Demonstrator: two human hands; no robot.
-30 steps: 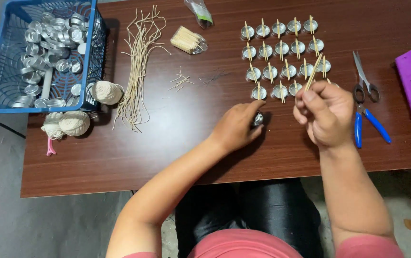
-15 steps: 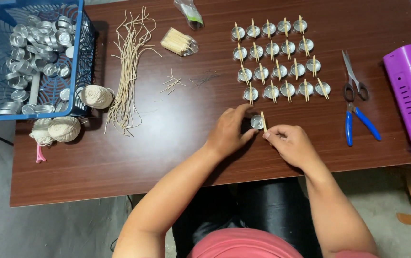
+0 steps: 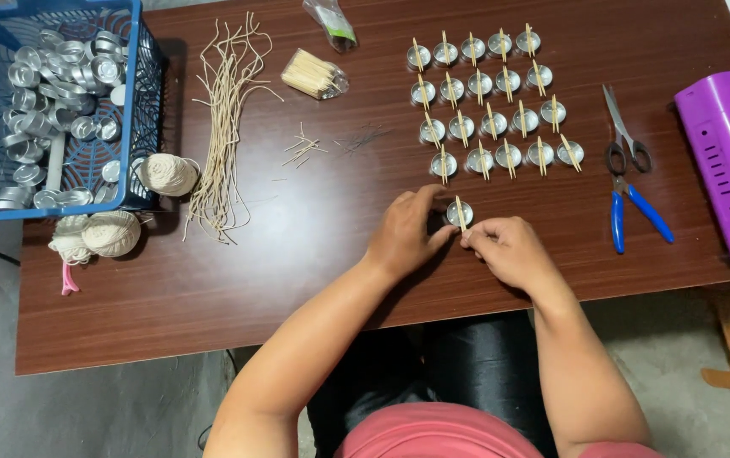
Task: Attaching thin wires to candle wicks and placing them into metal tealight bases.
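In the head view, a small metal tealight cup [image 3: 458, 212] topped by a wooden stick [image 3: 461, 214] is pinched on the brown table [image 3: 297, 254] between the curled fingers of the left hand [image 3: 405, 231] and the right hand [image 3: 509, 252]. Rows of finished cups [image 3: 492, 110] are seen just beyond, scissors [image 3: 623, 136] and blue pliers [image 3: 636, 216] to the right.
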